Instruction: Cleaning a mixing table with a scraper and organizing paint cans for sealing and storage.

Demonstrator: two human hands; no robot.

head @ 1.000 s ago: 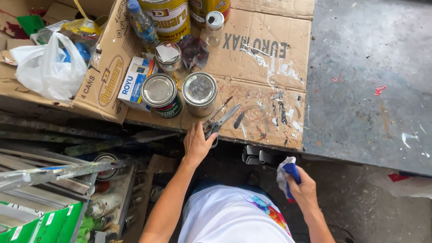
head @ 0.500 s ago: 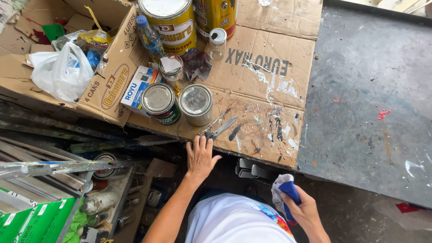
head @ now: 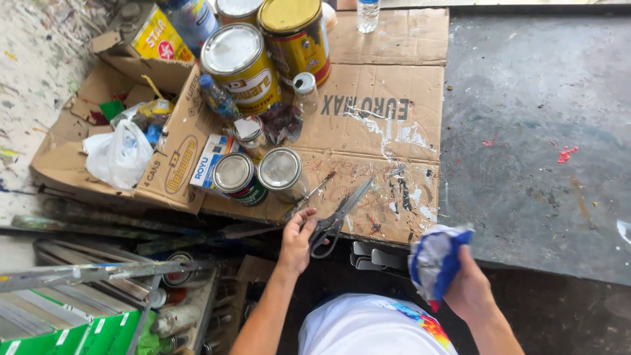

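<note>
My left hand (head: 297, 238) rests at the near edge of a paint-stained cardboard sheet (head: 388, 98), with its fingers on the black handles of a pair of scissors (head: 336, 219). The scissors lie on the cardboard, blades pointing up and to the right. A thin dark tool (head: 309, 196) lies just left of them. My right hand (head: 468, 288) is raised below the table edge and grips a crumpled blue and white packet (head: 435, 260). Two small tins with metal lids (head: 257, 174) stand just beyond my left hand.
Two large yellow paint cans (head: 269, 49), bottles and a small blue and white box (head: 209, 161) crowd the cardboard's far left. An open carton (head: 141, 141) holds a white plastic bag. A grey, paint-flecked tabletop (head: 539, 131) lies to the right. Metal rails and green boxes sit lower left.
My left hand has come back onto the scissors' handles after hovering open. My right hand has lifted the packet higher and nearer the table edge. The view has tilted closer.
</note>
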